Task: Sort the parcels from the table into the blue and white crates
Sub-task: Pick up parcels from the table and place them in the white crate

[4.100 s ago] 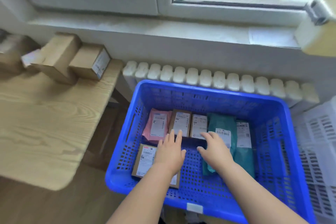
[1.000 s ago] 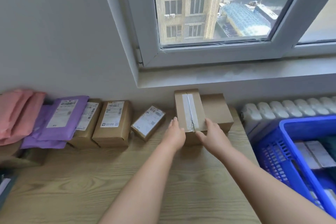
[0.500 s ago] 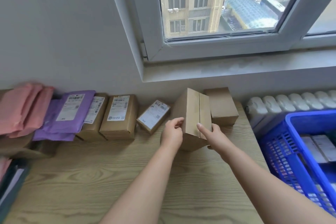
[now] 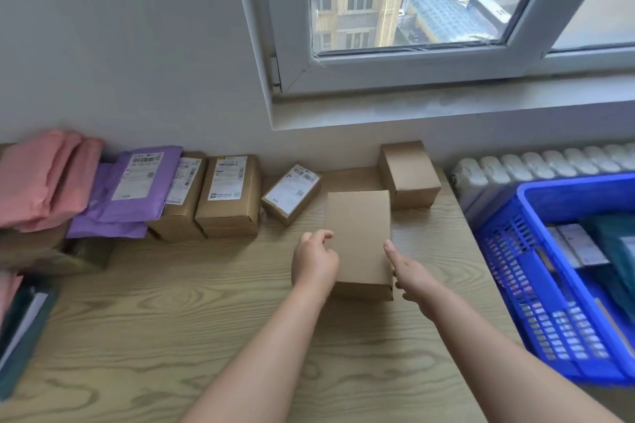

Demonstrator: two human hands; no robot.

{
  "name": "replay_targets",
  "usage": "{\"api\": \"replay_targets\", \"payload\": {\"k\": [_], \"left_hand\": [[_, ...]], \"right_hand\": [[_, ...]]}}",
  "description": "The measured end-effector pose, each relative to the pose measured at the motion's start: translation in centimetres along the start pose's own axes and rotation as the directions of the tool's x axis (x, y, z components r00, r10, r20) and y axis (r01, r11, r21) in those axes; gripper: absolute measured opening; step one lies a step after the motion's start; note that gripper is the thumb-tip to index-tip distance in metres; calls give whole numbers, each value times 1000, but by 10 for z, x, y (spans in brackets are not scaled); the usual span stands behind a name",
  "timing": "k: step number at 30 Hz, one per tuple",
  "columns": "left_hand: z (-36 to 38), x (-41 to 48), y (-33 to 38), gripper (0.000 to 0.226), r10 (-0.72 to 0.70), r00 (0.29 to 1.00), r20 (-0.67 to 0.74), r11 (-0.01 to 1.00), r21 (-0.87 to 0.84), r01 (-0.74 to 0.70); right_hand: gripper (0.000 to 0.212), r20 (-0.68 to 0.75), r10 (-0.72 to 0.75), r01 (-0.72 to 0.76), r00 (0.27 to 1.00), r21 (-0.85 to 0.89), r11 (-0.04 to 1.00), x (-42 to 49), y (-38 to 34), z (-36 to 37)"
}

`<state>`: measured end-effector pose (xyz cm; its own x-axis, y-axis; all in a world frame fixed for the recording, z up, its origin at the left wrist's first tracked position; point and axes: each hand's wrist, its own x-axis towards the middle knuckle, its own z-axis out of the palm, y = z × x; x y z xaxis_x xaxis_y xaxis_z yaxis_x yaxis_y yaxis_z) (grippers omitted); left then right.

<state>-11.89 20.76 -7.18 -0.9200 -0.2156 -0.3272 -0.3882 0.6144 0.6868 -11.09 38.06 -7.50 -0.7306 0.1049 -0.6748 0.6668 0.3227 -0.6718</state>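
I hold a plain brown cardboard box (image 4: 357, 237) over the wooden table (image 4: 171, 319), its blank face turned up. My left hand (image 4: 314, 259) grips its left side with curled fingers. My right hand (image 4: 410, 273) holds its right side, thumb along the edge. Another plain box (image 4: 409, 172) stands behind it by the wall. A row of parcels lines the wall: a small labelled box (image 4: 292, 192), two labelled cartons (image 4: 228, 194), purple mailers (image 4: 134, 189) and pink mailers (image 4: 44, 178). The blue crate (image 4: 515, 261) at the right holds several parcels.
A white radiator (image 4: 536, 165) runs under the window sill behind the crate. A dark folder or bag (image 4: 20, 330) lies at the table's left edge. The table's right edge ends just before the crate.
Both hands left the blue crate and came to the table. They took the taped box by the wall, tipped it over and drew it toward me, blank face up.
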Motion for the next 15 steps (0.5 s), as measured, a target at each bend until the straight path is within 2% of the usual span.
{"api": "replay_targets", "payload": {"k": [2,5,10,15], "left_hand": [[-4,8,-9,39,-100,995,-2,994,30,100],[-4,15,-19,42,-230,969,93,968,-81,238],[7,6,-26,43,-295,922,251,872,-325,367],[7,4,-28,34,-334,919,212,767,-505,395]], "right_hand": [[64,3,4,-4,1000,-22,1000,2,4,-2],[55,7,-28,29,1000,-76,997,5,12,-2],[53,-5,-60,59,998,-136,989,6,24,3],[51,22,10,-10,1000,-15,1000,5,27,1]]}}
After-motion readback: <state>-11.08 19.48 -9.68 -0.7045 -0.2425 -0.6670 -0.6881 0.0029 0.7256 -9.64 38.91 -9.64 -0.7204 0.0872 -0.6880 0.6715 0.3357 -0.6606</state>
